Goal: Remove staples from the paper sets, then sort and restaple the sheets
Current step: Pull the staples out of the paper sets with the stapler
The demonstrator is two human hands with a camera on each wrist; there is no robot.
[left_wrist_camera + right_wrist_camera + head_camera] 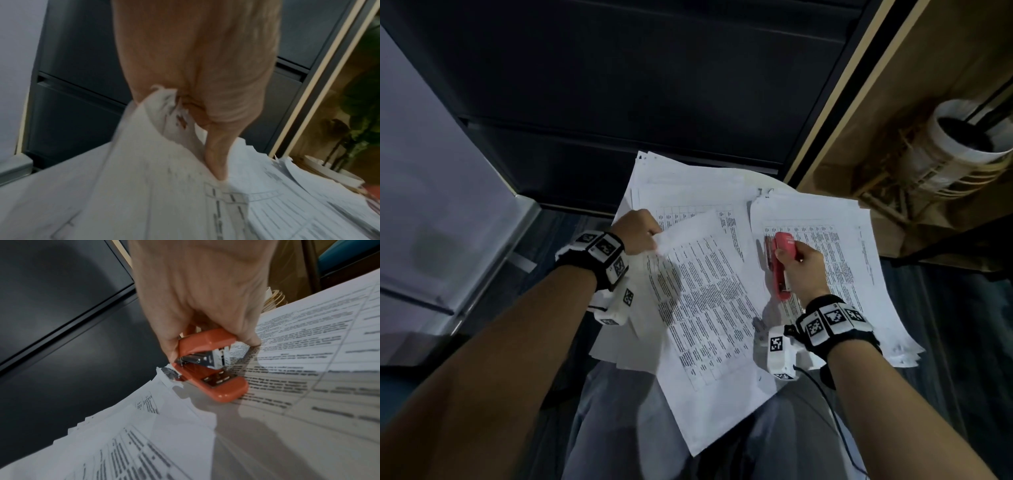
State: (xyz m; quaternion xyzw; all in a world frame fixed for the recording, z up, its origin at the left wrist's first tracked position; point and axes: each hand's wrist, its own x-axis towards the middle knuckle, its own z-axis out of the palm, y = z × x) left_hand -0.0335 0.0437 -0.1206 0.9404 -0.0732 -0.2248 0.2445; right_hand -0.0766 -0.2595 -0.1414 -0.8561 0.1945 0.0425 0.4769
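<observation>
Pinching the top corner of a printed white paper sheet (709,308), the left hand (635,231) lifts it over the paper-strewn surface; its wrist view alone shows the corner crumpled in the grip. The right hand (803,270) clasps a coral-red plastic stapler (782,263) over the right-hand paper stack (859,267); its wrist view reveals the stapler's mouth agape.

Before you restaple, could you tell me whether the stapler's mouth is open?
Open: the stapler in the right hand shows a gap above its metal base plate.
</observation>
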